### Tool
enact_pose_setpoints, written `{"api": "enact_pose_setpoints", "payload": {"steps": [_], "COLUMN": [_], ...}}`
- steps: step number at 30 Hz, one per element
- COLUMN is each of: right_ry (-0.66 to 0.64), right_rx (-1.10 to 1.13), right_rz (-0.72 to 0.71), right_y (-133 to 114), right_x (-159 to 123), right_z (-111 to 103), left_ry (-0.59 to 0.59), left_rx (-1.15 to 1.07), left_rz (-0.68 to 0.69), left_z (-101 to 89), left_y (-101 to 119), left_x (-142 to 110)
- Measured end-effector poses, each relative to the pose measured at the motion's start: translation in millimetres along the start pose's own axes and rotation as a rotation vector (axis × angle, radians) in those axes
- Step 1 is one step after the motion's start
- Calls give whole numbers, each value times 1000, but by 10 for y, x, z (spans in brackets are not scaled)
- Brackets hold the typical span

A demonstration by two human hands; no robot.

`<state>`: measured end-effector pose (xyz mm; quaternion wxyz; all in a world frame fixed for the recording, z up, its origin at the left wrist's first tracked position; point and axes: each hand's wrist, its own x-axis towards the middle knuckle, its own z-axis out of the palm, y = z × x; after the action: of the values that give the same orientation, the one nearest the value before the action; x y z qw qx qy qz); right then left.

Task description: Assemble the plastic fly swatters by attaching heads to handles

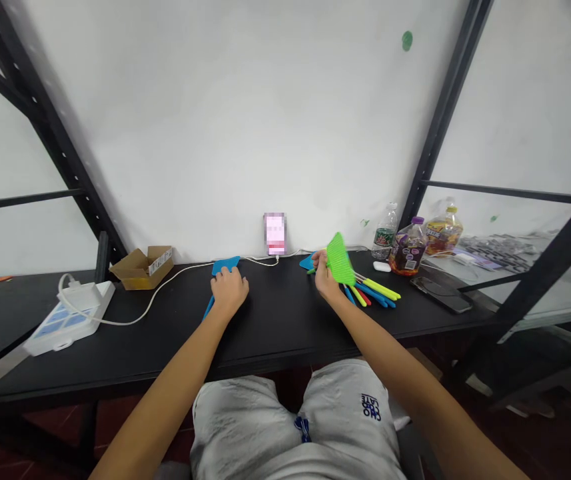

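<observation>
My left hand [229, 291] lies over a blue fly swatter [225, 264] on the black table, its fingers curled over the lower part of the swatter's head. Part of the blue handle shows beside my wrist. In my right hand [324, 275] is a bright green fly swatter [340, 261], raised above the table with its mesh head tilted up. Just behind that hand, another blue swatter head [307, 262] lies on the table. To the right sits a pile of several swatters with yellow, blue and red handles [372, 291], partly hidden by the green head.
A phone [275, 235] on a charging cable leans against the wall. An open cardboard box [144, 268] and a white power strip [72, 317] are at left. At right stand a clear bottle [384, 233] and purple-capped bottle [408, 248], near a white case [382, 267] and dark phone [440, 294].
</observation>
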<state>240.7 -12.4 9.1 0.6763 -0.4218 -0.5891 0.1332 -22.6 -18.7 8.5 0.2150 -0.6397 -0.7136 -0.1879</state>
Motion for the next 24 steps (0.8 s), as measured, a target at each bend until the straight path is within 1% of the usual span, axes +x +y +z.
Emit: {"api": "enact_pose_setpoints", "payload": {"steps": [2,3,6,8,11,13,16,18,21,24], "right_ry": [19,24,51,51,-4,-92,-284,-369,-398,-405], "right_rx": [130,198,407,530,657,716,769,776,751,725], "right_rz": [204,283,451,556,709,793,865,872,861,844], "right_y": [50,73,119,124,100,76,48,42,46,51], "right_x": [43,69,141,168,165,141,93,69,59,73], "right_z": [26,40,73,81,69,58,56,65,76,72], "left_ry": [2,3,-7,-20,-36,-44,-73,-107,-151,-168], "left_rx": [-15,-26,-91,-162,-280,-349,-412,-429,-446,-453], "left_rz": [45,69,168,272,448,536,622,667,718,735], "left_z": [4,4,-6,-18,-27,-23,-7,1,-2,-15], "left_y": [64,86,123,142,178,201,215,213,217,243], "left_x": [-18,-24,-34,-42,-66,-85,-105,-108,-107,-104]}}
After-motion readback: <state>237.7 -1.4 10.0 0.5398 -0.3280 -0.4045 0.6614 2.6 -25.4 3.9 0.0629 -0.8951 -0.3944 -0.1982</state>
